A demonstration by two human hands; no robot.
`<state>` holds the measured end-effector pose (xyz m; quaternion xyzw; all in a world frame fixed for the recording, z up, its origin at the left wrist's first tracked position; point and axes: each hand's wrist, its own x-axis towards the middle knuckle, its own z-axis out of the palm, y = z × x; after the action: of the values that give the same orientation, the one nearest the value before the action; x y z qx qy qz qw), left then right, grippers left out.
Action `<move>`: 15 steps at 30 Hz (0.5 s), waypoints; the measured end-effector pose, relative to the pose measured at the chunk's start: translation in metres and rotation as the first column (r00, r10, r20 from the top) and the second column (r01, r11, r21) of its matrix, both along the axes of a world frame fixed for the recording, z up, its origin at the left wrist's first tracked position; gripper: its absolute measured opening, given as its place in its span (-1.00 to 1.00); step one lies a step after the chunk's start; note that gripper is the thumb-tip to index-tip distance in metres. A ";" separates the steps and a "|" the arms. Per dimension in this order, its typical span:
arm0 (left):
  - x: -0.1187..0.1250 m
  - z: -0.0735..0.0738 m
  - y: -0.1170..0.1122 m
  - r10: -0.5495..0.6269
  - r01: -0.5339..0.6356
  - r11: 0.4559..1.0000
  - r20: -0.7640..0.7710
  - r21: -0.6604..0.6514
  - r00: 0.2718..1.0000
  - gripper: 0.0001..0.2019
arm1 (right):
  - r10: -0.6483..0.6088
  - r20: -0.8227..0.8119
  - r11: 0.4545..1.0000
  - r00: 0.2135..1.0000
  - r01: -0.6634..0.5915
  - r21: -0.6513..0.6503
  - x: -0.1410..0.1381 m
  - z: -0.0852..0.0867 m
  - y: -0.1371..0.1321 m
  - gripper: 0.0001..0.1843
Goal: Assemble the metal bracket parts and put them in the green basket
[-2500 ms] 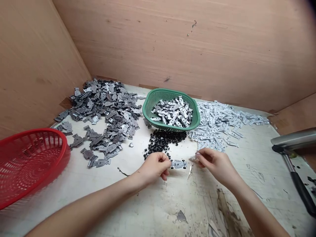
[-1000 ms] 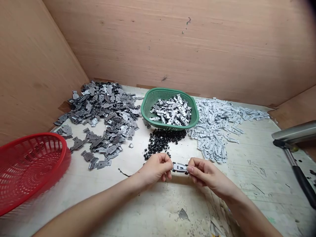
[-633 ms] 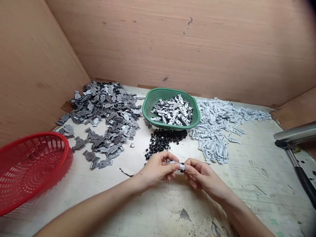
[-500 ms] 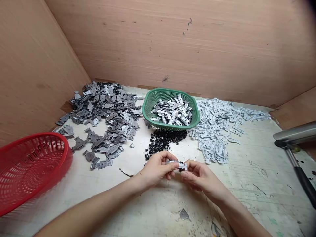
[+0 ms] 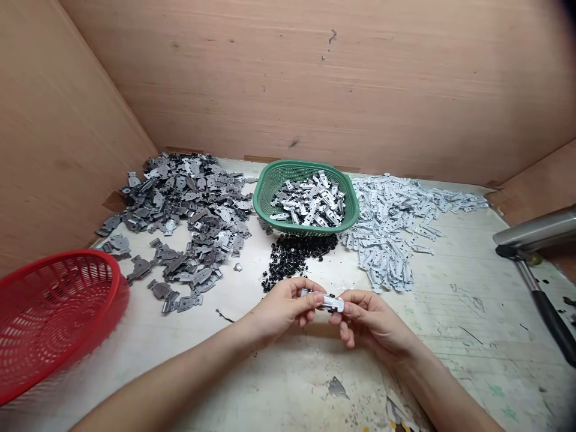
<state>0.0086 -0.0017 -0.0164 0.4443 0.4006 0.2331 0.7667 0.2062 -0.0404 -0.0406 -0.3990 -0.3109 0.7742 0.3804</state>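
Between the fingertips of both hands is a small, narrow metal clip-like piece [image 5: 332,303], white on top, with small black bits at its sides. My left hand [image 5: 288,305] pinches its left end, thumb across the top. At the right end, my right hand [image 5: 371,315] closes thumb and index finger on the piece, the other fingers curled below. Just beyond the hands lies a heap of small black parts [image 5: 288,261]. A green basket [image 5: 306,229] behind that heap holds many similar metal pieces [image 5: 315,201].
Grey metal plates [image 5: 184,198] are heaped at the left, white metal strips [image 5: 387,234] at the right. A red basket [image 5: 119,282] stands at the near left. A metal tool with a black-gripped lever [image 5: 551,321] reaches in from the right. Wooden panels [image 5: 288,78] enclose the table.
The held piece has turned slightly, showing more of its white top. My right hand's thumb has shifted to its end, and the lower fingers have moved. The view has shifted slightly.
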 end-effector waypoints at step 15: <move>-0.002 -0.002 -0.001 -0.035 0.044 0.994 -0.094 0.097 0.995 -0.65 | 0.034 -0.042 0.999 0.999 -0.033 0.018 -0.003 -0.001 0.001 -0.77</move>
<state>0.0062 -0.0028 -0.0180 0.4998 0.4145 0.2165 0.7291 0.2032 -0.0390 -0.0418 -0.3738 -0.3161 0.7862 0.3772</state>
